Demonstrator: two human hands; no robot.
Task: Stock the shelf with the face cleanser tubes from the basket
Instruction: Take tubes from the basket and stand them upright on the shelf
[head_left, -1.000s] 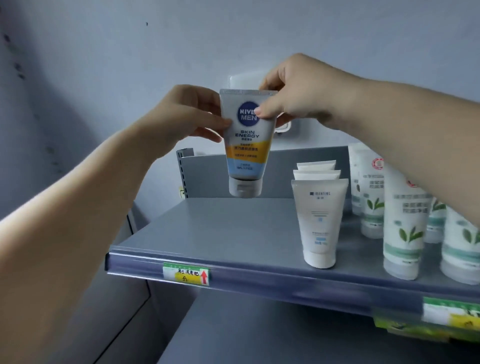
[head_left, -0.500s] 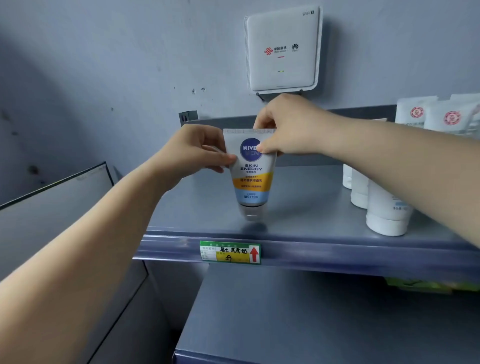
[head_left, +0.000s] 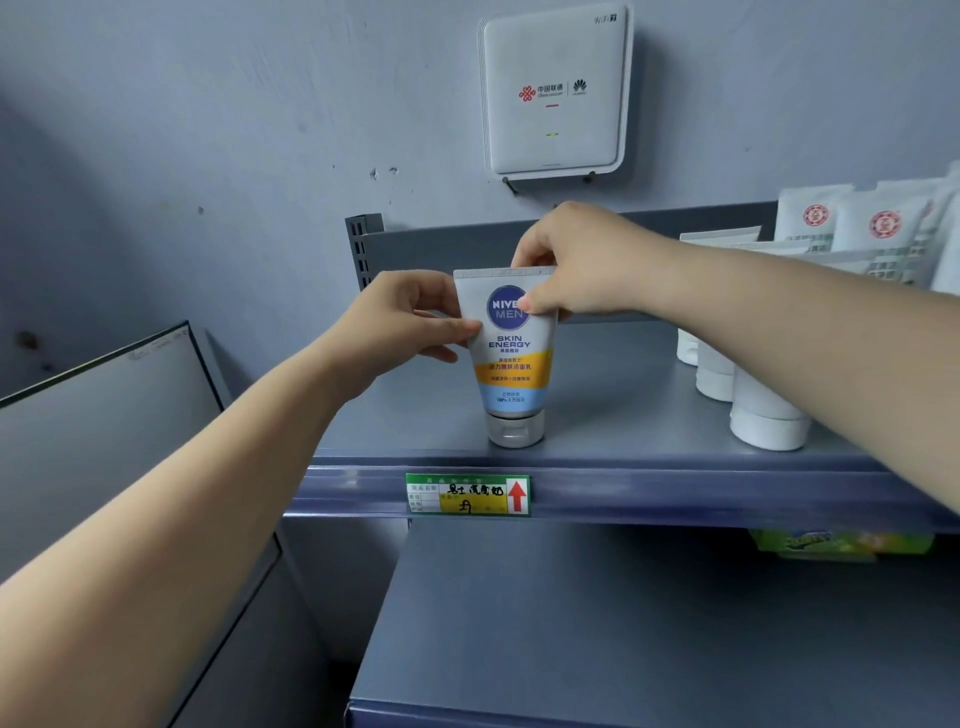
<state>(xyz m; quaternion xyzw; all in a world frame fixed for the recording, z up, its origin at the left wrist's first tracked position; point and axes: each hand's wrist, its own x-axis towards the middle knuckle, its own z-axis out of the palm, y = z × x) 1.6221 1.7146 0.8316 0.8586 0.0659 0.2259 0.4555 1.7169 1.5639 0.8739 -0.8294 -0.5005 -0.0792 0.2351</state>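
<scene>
A grey face cleanser tube (head_left: 511, 364) with a blue round logo and an orange band stands cap-down on the grey shelf (head_left: 613, 421), near its front edge. My right hand (head_left: 576, 260) pinches the tube's top right corner from above. From the left, my left hand (head_left: 400, 322) grips the tube's upper left edge with thumb and fingers. The basket is not in view.
White tubes (head_left: 758, 410) stand in a row on the right of the same shelf, with more white tubes (head_left: 852, 228) behind them. A price label (head_left: 467, 493) sits on the shelf's front rail. A white router (head_left: 553, 88) hangs on the wall above. A lower shelf (head_left: 623, 623) lies below.
The tube came down from mid-air onto the shelf and now stands on its cap. Both hands kept hold of it. The view has tilted upward.
</scene>
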